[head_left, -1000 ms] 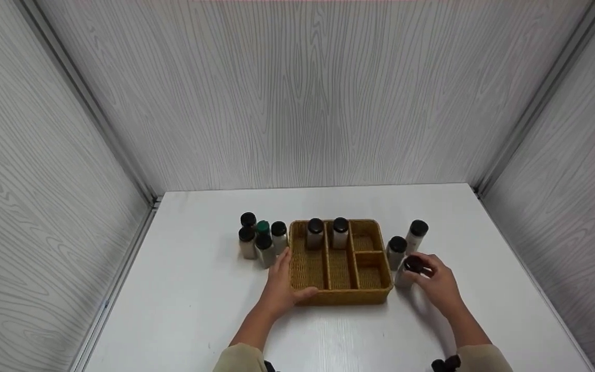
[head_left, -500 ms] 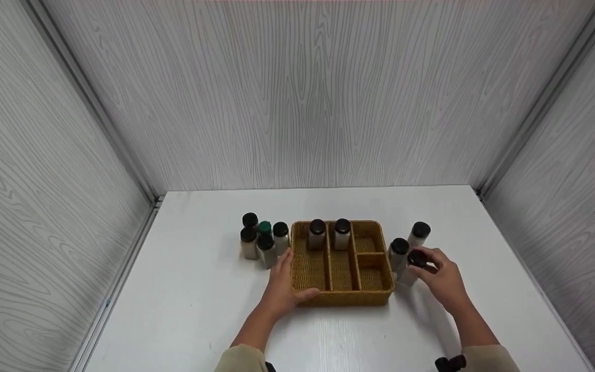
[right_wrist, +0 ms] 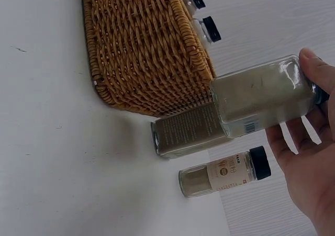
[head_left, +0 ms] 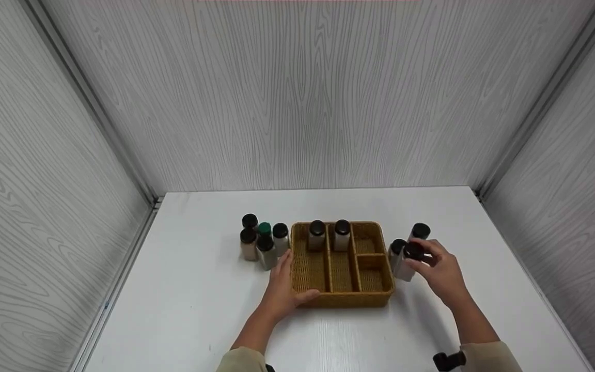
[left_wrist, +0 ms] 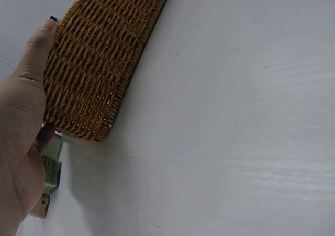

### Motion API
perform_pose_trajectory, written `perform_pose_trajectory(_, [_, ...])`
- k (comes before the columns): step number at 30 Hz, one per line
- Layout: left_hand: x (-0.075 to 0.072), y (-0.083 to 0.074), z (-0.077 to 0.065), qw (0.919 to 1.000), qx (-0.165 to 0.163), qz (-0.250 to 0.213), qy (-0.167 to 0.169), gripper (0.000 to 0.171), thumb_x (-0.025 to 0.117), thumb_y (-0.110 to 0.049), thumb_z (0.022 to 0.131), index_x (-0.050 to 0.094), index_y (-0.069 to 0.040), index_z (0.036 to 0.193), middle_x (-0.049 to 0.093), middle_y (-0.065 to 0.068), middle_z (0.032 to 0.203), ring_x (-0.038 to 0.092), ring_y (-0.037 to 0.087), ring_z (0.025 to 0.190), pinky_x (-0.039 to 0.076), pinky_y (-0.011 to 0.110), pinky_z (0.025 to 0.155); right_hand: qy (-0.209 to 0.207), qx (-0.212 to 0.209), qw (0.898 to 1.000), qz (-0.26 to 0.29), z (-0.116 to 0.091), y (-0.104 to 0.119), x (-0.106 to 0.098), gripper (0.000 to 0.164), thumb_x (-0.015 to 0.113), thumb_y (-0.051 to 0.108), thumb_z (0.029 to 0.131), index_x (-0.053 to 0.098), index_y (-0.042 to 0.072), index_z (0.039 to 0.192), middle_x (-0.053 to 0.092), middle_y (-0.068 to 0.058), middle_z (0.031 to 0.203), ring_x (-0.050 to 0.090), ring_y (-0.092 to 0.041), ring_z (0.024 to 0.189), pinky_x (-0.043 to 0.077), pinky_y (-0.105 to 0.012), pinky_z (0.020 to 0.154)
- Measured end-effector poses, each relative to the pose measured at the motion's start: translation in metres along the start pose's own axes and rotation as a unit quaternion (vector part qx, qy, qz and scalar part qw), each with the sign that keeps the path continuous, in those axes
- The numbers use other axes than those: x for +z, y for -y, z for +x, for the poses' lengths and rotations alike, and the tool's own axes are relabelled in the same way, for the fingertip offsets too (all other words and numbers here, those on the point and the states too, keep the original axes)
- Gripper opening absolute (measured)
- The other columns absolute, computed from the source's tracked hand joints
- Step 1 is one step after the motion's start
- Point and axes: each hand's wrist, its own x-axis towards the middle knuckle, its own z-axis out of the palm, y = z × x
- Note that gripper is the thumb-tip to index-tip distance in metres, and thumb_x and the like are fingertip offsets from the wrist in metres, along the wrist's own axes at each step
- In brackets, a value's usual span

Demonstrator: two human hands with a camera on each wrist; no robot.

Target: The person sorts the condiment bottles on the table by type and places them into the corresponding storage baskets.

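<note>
My left hand (head_left: 280, 290) rests at the front left corner of a woven divided basket (head_left: 346, 300), its thumb along the front wall and fingers along the left side. In the left wrist view the straight thumb lies against the weave; most other fingers are hidden. My right hand (head_left: 444, 276) grips a square glass spice bottle (right_wrist: 261, 92) by its black cap, right of the basket. The bottle hangs tilted above the table and holds brownish powder. Behind it stand a second square bottle (right_wrist: 188, 133) close to the basket and a labelled round bottle (right_wrist: 225, 173).
Two black-capped bottles (head_left: 316, 236) stand at the back of the basket's left and middle compartments. Left of the basket is a cluster of several spice bottles (head_left: 266, 253), one with a green cap (head_left: 264, 228). Grey wood-grain walls (head_left: 297, 103) enclose the white table (head_left: 199, 310).
My right hand has lifted the spice bottle off the table, moving it slightly up and away from me. The left hand stays at the basket corner.
</note>
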Motion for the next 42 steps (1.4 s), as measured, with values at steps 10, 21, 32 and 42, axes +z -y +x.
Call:
perform_pose_trajectory(10, [0.000, 0.000, 0.001, 1.0000, 0.000, 0.002, 0.001, 0.124, 0.094, -0.045, 0.085, 0.017, -0.011, 0.175, 0.012, 0.011, 0.184, 0.019, 0.043, 0.168, 0.034, 0.064, 0.131, -0.009, -0.020, 1.000, -0.004, 0.003, 0.006, 0.001, 0.054, 0.087, 0.002, 0.089, 0.071, 0.007, 0.140, 0.067, 0.002, 0.124, 0.066, 0.002, 0.116, 0.056, -0.011, 0.100])
perform_pose_trajectory(21, [-0.001, -0.001, -0.001, 1.0000, 0.002, -0.007, 0.005, 0.127, 0.094, -0.049, 0.084, 0.014, -0.010, 0.175, 0.011, 0.013, 0.184, 0.018, 0.046, 0.168, 0.034, 0.064, 0.131, -0.005, -0.017, 1.000, 0.012, 0.005, 0.017, 0.005, 0.053, 0.086, 0.003, 0.091, 0.068, 0.002, 0.141, 0.066, -0.004, 0.129, 0.066, 0.001, 0.117, 0.057, -0.014, 0.102])
perform_pose_trajectory(32, [0.001, 0.000, 0.000, 1.0000, 0.004, 0.003, -0.003, 0.124, 0.094, -0.046, 0.085, 0.016, -0.010, 0.175, 0.012, 0.014, 0.183, 0.019, 0.045, 0.168, 0.033, 0.064, 0.131, 0.003, -0.013, 1.000, 0.014, 0.007, 0.022, 0.012, 0.054, 0.086, 0.002, 0.091, 0.069, 0.004, 0.142, 0.065, -0.009, 0.134, 0.065, 0.002, 0.120, 0.055, -0.010, 0.102])
perform_pose_trajectory(42, [0.001, 0.000, 0.000, 0.9999, 0.009, 0.009, -0.003, 0.124, 0.093, -0.046, 0.085, 0.016, -0.008, 0.174, 0.012, 0.014, 0.183, 0.019, 0.046, 0.168, 0.033, 0.064, 0.132, 0.016, -0.013, 1.000, 0.007, 0.008, 0.026, 0.021, 0.052, 0.086, 0.007, 0.092, 0.070, 0.008, 0.141, 0.065, -0.009, 0.133, 0.067, 0.000, 0.119, 0.056, -0.012, 0.100])
